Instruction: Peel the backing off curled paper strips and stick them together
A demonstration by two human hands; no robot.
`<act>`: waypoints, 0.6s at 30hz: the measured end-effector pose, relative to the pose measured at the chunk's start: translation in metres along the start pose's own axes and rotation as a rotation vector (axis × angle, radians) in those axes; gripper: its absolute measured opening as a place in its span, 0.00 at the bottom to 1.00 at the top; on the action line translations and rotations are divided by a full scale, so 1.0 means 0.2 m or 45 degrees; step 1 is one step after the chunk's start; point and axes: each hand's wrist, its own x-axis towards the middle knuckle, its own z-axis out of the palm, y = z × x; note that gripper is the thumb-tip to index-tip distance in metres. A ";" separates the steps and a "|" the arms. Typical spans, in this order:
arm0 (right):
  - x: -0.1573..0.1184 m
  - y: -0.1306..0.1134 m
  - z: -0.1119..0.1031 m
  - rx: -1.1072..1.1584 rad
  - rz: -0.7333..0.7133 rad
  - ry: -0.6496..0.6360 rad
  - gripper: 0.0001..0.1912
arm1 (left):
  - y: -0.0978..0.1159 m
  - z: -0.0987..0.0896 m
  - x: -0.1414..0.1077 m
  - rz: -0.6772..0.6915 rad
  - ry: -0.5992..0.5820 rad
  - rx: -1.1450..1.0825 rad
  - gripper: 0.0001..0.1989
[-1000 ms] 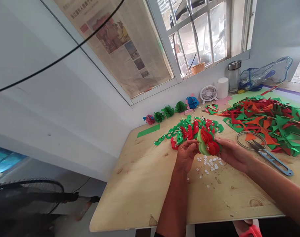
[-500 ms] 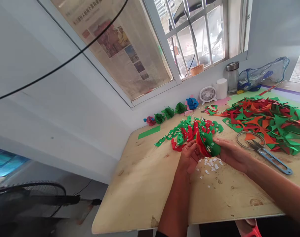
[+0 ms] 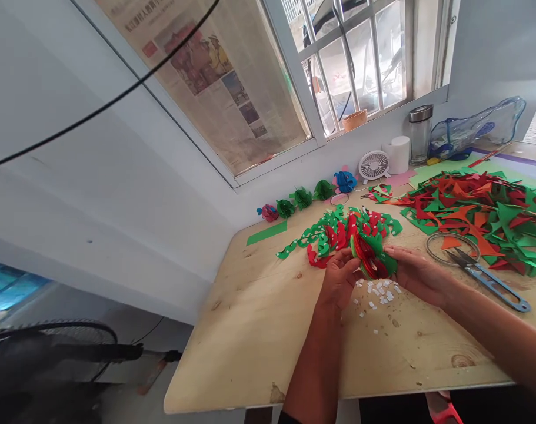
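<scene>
Between my two hands, just above the table, is a layered red and green paper craft [image 3: 374, 257] with its leaves fanned apart. My left hand [image 3: 342, 274] pinches its left edge between thumb and fingers. On the other side, my right hand [image 3: 415, 272] grips the green outer leaves; some of its fingers are hidden behind the paper. Small white paper bits [image 3: 382, 291] are scattered on the wood below. Right behind the craft lie red and green cut paper strips [image 3: 325, 235] dotted with white squares.
Thread snips [image 3: 492, 282] and a metal ring [image 3: 435, 252] lie right of my right hand, before a heap of paper scraps [image 3: 483, 206]. Finished paper balls [image 3: 301, 198], a small white fan [image 3: 374, 165] and a glass jar [image 3: 420, 136] line the wall. A green strip [image 3: 266, 233] lies at the left.
The paper craft has turned and its leaves have opened wider, showing more inner red layers and a light green edge. Both hands keep hold of it, and the view has shifted slightly.
</scene>
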 end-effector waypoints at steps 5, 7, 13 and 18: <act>0.01 -0.01 -0.01 -0.056 -0.024 0.017 0.07 | 0.01 0.01 -0.01 0.015 0.020 0.009 0.18; 0.01 -0.01 -0.02 -0.064 -0.037 0.019 0.07 | 0.01 0.01 0.00 0.009 0.010 0.019 0.19; 0.02 -0.02 -0.04 -0.017 -0.059 0.045 0.04 | 0.01 -0.01 0.01 0.036 0.020 0.031 0.19; 0.02 -0.02 -0.05 0.015 -0.045 0.087 0.03 | 0.05 0.00 -0.01 0.061 0.052 0.077 0.14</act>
